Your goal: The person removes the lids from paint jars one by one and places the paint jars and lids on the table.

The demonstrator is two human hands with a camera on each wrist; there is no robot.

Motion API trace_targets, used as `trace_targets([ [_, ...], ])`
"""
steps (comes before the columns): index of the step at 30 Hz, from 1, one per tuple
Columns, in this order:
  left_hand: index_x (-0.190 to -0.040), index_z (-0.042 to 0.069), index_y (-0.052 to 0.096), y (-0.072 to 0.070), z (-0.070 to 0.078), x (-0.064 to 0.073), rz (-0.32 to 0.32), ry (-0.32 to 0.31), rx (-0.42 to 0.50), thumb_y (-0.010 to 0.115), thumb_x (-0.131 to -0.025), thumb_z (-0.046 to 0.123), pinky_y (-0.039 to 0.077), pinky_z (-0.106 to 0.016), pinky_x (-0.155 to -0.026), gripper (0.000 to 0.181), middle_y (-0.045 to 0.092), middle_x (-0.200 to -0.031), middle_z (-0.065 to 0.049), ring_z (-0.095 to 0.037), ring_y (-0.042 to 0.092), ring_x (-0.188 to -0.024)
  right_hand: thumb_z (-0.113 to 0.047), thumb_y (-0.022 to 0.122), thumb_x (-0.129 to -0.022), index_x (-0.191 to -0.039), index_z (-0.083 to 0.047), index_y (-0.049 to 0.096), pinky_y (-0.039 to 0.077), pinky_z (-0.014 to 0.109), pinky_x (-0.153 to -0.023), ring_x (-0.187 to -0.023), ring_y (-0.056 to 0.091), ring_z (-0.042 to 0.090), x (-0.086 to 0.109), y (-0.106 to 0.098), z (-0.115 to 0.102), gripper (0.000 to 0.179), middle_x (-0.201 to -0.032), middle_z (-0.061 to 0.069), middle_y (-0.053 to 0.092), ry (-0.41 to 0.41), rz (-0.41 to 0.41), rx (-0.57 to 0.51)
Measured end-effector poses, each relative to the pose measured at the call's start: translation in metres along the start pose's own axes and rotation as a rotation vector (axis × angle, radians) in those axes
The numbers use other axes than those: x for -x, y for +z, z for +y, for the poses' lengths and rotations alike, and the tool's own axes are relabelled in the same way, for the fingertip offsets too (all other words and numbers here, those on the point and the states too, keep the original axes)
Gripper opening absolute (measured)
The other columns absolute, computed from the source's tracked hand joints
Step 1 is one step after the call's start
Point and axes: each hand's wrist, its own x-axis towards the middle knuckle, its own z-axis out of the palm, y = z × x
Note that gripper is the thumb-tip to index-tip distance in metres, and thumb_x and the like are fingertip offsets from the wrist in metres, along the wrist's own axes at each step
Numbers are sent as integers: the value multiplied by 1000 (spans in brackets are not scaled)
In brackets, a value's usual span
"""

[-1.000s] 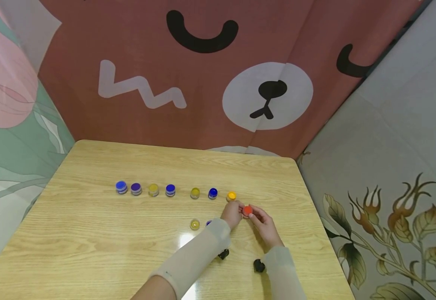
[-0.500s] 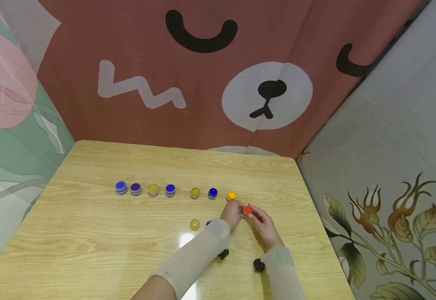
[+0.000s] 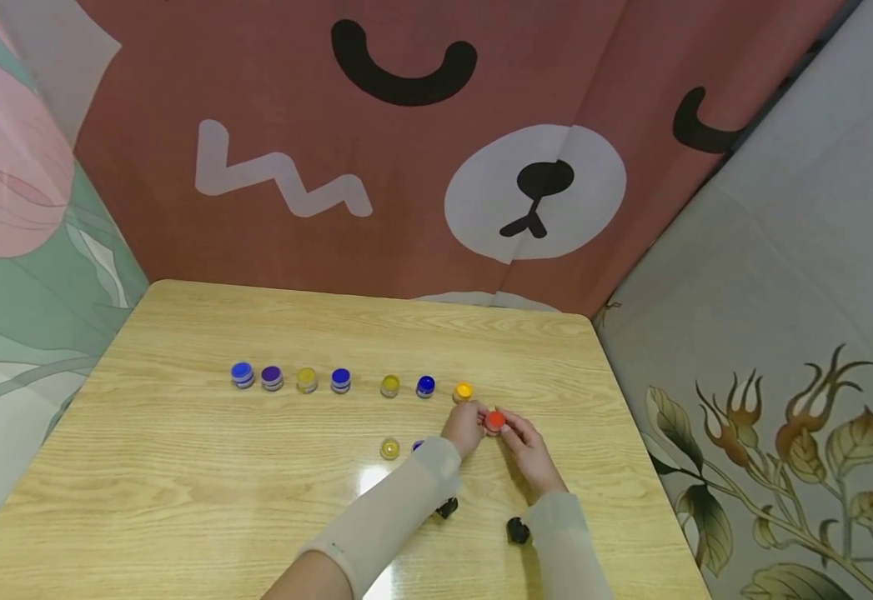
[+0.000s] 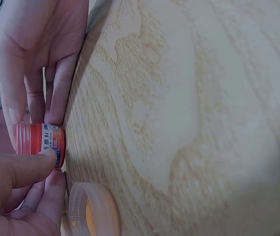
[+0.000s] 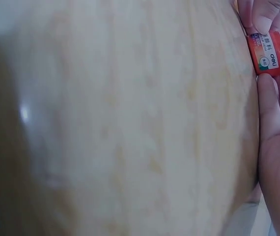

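A small red paint jar (image 3: 494, 422) stands on the wooden table, held between both hands. My left hand (image 3: 464, 430) grips its left side, and in the left wrist view the thumb (image 4: 39, 162) lies across the white label. The right hand (image 3: 534, 454) holds it from the other side, fingers at the lid and body, as the right wrist view shows with the jar's label (image 5: 266, 51) facing the camera. An orange paint jar (image 3: 464, 392) stands just beyond the left hand; its clear lid (image 4: 93, 209) shows in the left wrist view.
Several blue, purple and yellow jars stand in a row to the left, among them a blue jar (image 3: 425, 386). Nearer is another yellow jar (image 3: 389, 448); a blue one beside it is partly hidden by the left sleeve (image 3: 406, 504). Black wrist devices (image 3: 518, 531) sit at the sleeves.
The right thumb has shifted slightly outward at the red jar. Both arms and the other jars are where they were.
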Motion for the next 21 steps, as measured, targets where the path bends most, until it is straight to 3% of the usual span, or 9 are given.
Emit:
trace_targets([
  [4, -107, -8, 69, 1, 0, 0, 1, 7, 5, 65, -84, -19, 59, -32, -83, 26, 71, -98, -15, -25, 68, -91, -11, 54, -106, -148, -3, 48, 49, 16, -94, -113, 54, 13, -1, 0, 0, 43, -135, 21, 52, -6, 4, 4],
  [11, -108, -7, 69, 0, 0, 0, 0, 0, 4, 65, -85, -18, 58, -30, -83, 26, 71, -98, -14, -24, 67, -92, -9, 57, -104, -132, 4, 52, 52, 19, -92, -104, 59, 14, -2, 2, 1, 32, -127, 18, 59, -32, 17, -74],
  [15, -107, -8, 69, 0, 0, 0, 3, 10, 10, 63, -85, -20, 59, -31, -83, 26, 71, -98, -14, -25, 68, -92, -11, 62, -101, -138, -1, 57, 52, 20, -91, -106, 58, 15, -1, 0, 0, 38, -129, 17, 59, -32, 10, -7],
  [21, -106, -7, 69, 1, -1, 1, 4, 16, -9, 65, -85, -18, 58, -28, -80, 24, 71, -97, -13, -23, 68, -90, -11, 61, -102, -147, -6, 51, 47, 17, -93, -111, 55, 13, -2, 0, 2, 46, -135, 20, 53, -28, 11, 87],
])
